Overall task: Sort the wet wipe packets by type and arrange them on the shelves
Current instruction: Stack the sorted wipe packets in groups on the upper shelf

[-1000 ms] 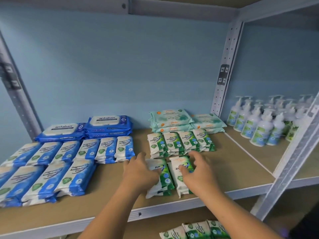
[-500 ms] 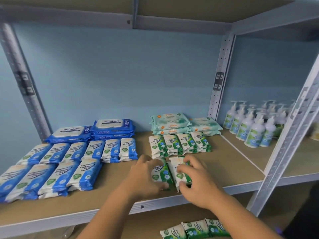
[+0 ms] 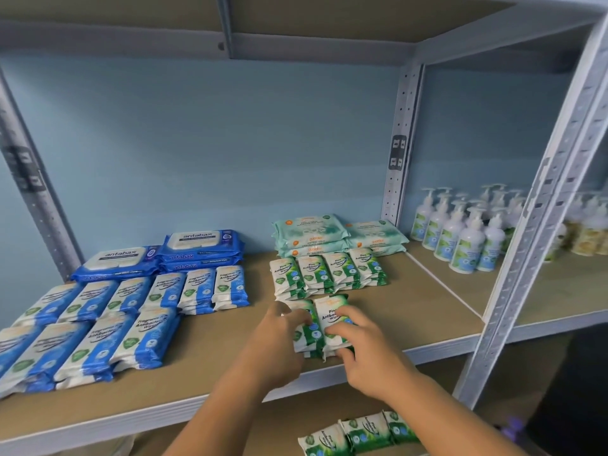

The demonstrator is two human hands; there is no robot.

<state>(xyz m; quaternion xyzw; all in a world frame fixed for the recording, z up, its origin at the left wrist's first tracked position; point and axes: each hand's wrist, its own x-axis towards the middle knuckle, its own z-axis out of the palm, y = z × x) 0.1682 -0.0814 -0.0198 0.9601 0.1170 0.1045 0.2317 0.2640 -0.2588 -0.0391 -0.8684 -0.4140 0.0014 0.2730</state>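
Both hands are close together at the front edge of the shelf (image 3: 411,311), each clamped on one of two green packets (image 3: 332,311) that lie side by side and touching. The left hand (image 3: 276,343) curls its fingers over the left one. The right hand (image 3: 365,353) lays its fingers on top of the right one and hooks its thumb at the near end. More green wrapper shows beneath the pair, so they seem to be stacked. Just behind them, toward the back of the shelf, stands a row of green packs (image 3: 329,271), and behind that, against the back wall, lie mint packs (image 3: 329,236) in two piles. Small blue packets (image 3: 131,311) fill the left side of the shelf in two rows, with large blue packs (image 3: 164,255) behind them at the back left. Past the upright post (image 3: 398,159), the right-hand shelf holds white pump bottles (image 3: 460,232). On the shelf below, three more green pouches (image 3: 355,436) lie in a row.
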